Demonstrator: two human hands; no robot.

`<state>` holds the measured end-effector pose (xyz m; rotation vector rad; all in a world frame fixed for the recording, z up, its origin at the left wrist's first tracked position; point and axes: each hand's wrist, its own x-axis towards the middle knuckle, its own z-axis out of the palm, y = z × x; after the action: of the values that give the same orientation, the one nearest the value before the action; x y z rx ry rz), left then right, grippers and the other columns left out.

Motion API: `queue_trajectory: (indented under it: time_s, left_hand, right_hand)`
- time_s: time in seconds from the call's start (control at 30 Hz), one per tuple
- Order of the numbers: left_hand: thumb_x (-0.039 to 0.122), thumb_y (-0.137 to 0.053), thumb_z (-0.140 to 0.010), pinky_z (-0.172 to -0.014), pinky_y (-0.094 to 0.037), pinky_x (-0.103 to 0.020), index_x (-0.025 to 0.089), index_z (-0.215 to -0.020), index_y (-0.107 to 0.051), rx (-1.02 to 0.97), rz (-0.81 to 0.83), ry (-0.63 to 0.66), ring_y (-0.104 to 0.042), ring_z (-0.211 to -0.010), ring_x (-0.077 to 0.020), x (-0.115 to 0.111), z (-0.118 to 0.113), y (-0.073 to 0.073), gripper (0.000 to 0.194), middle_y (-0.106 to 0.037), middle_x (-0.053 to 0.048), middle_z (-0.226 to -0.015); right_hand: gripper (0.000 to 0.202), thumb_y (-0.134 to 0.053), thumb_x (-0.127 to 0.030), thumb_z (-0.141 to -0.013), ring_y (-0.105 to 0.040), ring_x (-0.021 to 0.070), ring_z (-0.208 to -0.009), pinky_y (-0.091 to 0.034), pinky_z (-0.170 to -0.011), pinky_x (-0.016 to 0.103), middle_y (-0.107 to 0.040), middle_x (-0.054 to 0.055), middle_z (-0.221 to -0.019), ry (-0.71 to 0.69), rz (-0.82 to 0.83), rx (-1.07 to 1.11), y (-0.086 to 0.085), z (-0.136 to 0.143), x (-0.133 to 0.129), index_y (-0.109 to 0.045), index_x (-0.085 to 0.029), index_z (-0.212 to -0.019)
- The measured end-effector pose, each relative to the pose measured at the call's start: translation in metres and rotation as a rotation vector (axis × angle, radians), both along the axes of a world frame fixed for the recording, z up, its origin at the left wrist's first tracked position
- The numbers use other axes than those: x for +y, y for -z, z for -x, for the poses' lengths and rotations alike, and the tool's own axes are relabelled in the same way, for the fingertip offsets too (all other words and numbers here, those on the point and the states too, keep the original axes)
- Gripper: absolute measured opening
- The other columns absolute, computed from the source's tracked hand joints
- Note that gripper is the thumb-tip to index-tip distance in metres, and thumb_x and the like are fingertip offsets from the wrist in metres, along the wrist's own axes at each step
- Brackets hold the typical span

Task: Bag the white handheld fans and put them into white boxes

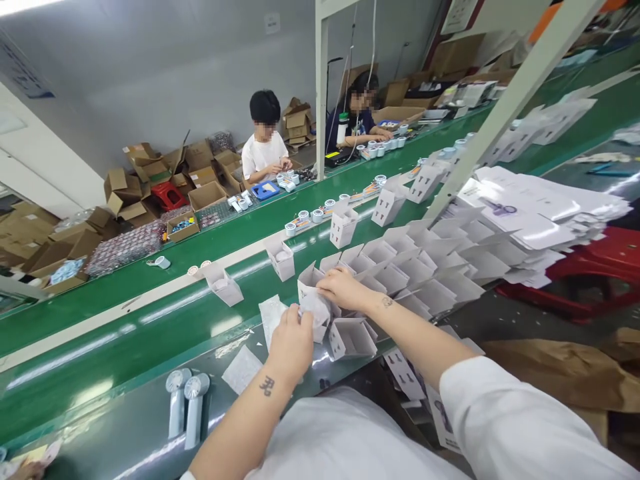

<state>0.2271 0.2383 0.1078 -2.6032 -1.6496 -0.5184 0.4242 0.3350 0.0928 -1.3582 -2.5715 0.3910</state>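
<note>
My left hand (291,340) and my right hand (343,289) both grip a small white cardboard box (314,303) at the near edge of the green conveyor belt (150,320). The box is open at the top, and a crinkled clear bag is being held at its mouth. Another folded white box (350,337) lies just right of my left hand. A clear plastic bag (271,315) lies flat on the ledge by my left hand. Two pale blue hand-held fans (186,403) lie side by side on the ledge at the lower left.
Open white boxes (224,285) ride the belt in a line toward the far right. A row of folded boxes (430,267) and a stack of flat box blanks (535,207) sit to my right. Two people work across the belt, with brown cartons (150,180) piled behind them. A metal post (505,107) slants overhead.
</note>
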Motion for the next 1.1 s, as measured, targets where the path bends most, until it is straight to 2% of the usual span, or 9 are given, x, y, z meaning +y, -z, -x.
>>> queue_trajectory:
  time_s: [0.17, 0.27, 0.4, 0.53, 0.63, 0.8, 0.93, 1.0, 1.1]
  left_hand:
    - [0.011, -0.051, -0.080, -0.056, -0.048, -0.029, 0.016, -0.086, -0.055, 0.192, 0.075, -0.141, -0.060, -0.065, -0.0208, 0.010, -0.009, -0.010, 0.009, -0.057, -0.008, -0.077]
    - [0.006, -0.053, -0.076, -0.058, -0.049, -0.030, 0.015, -0.095, -0.057, 0.212, 0.018, -0.059, -0.062, -0.075, -0.0234, 0.009, -0.018, 0.001, 0.021, -0.059, -0.014, -0.091]
    - [0.012, -0.054, -0.082, -0.067, -0.052, -0.033, 0.016, -0.116, -0.049, 0.035, 0.038, 0.045, -0.062, -0.091, -0.0246, 0.007, -0.023, 0.016, 0.035, -0.053, -0.018, -0.121]
    - [0.009, -0.046, -0.086, -0.083, -0.049, -0.038, 0.014, -0.111, -0.053, 0.011, 0.090, 0.223, -0.057, -0.110, -0.0268, 0.000, -0.011, 0.041, 0.027, -0.056, -0.017, -0.120]
    - [0.019, -0.054, -0.085, -0.090, -0.044, -0.048, 0.013, -0.111, -0.056, 0.124, 0.122, 0.249, -0.046, -0.123, -0.0346, -0.008, -0.006, 0.058, 0.026, -0.059, -0.017, -0.119]
    - [0.022, -0.050, -0.088, -0.095, -0.038, -0.051, 0.016, -0.112, -0.057, 0.005, 0.001, 0.230, -0.040, -0.129, -0.0325, -0.028, 0.008, 0.039, 0.025, -0.060, -0.014, -0.119]
    - [0.016, -0.047, -0.089, -0.091, -0.044, -0.041, 0.018, -0.102, -0.061, -0.312, -0.101, -0.008, -0.057, -0.109, -0.0233, -0.056, 0.061, 0.031, 0.020, -0.068, -0.010, -0.100]
    - [0.019, -0.047, -0.089, -0.087, -0.048, -0.037, 0.018, -0.096, -0.063, -0.470, -0.106, -0.230, -0.062, -0.097, -0.0208, -0.078, 0.100, 0.044, 0.018, -0.070, -0.008, -0.093]
    - [0.033, -0.047, -0.088, -0.073, -0.052, -0.031, 0.018, -0.086, -0.066, -0.660, 0.005, -0.719, -0.066, -0.078, -0.0197, -0.116, 0.163, 0.074, 0.024, -0.071, -0.007, -0.082]
  right_hand:
    - [0.022, -0.048, -0.024, -0.089, -0.053, 0.0242, -0.101, -0.015, -0.102, 0.050, -0.068, 0.010, -0.089, -0.061, -0.045, 0.004, 0.004, 0.005, -0.005, -0.068, -0.019, -0.084]
    - [0.020, -0.048, -0.016, -0.086, -0.052, 0.0261, -0.106, -0.009, -0.104, 0.055, -0.069, 0.011, -0.089, -0.129, -0.040, 0.022, 0.003, 0.011, -0.009, -0.068, -0.018, -0.087]
    - [0.021, -0.048, -0.012, -0.083, -0.052, 0.0279, -0.110, -0.010, -0.104, 0.058, -0.070, 0.011, -0.091, -0.145, 0.035, 0.046, -0.003, 0.013, -0.009, -0.068, -0.018, -0.087]
    - [0.020, -0.048, -0.018, -0.086, -0.054, 0.0260, -0.107, -0.014, -0.105, 0.057, -0.070, 0.010, -0.095, -0.115, 0.074, 0.071, -0.007, 0.013, -0.005, -0.068, -0.019, -0.084]
    - [0.024, -0.045, -0.022, -0.089, -0.055, 0.0252, -0.106, -0.016, -0.106, 0.056, -0.069, 0.010, -0.094, -0.107, 0.080, 0.066, -0.005, 0.015, -0.004, -0.068, -0.019, -0.082]
    - [0.025, -0.046, -0.025, -0.089, -0.056, 0.0249, -0.105, -0.025, -0.104, 0.051, -0.069, 0.009, -0.092, -0.169, 0.064, 0.041, -0.019, 0.021, -0.008, -0.069, -0.019, -0.082]
    - [0.029, -0.042, -0.026, -0.091, -0.059, 0.0226, -0.093, -0.034, -0.096, 0.045, -0.069, 0.008, -0.090, -0.309, -0.076, 0.085, -0.068, 0.034, -0.008, -0.069, -0.019, -0.081]
    - [0.031, -0.041, -0.028, -0.092, -0.059, 0.0213, -0.085, -0.037, -0.090, 0.041, -0.068, 0.007, -0.085, -0.388, -0.130, 0.100, -0.100, 0.050, -0.002, -0.067, -0.019, -0.079]
    - [0.032, -0.040, -0.031, -0.092, -0.057, 0.0199, -0.075, -0.040, -0.079, 0.036, -0.066, 0.006, -0.075, -0.511, -0.180, 0.093, -0.141, 0.093, 0.014, -0.065, -0.019, -0.075]
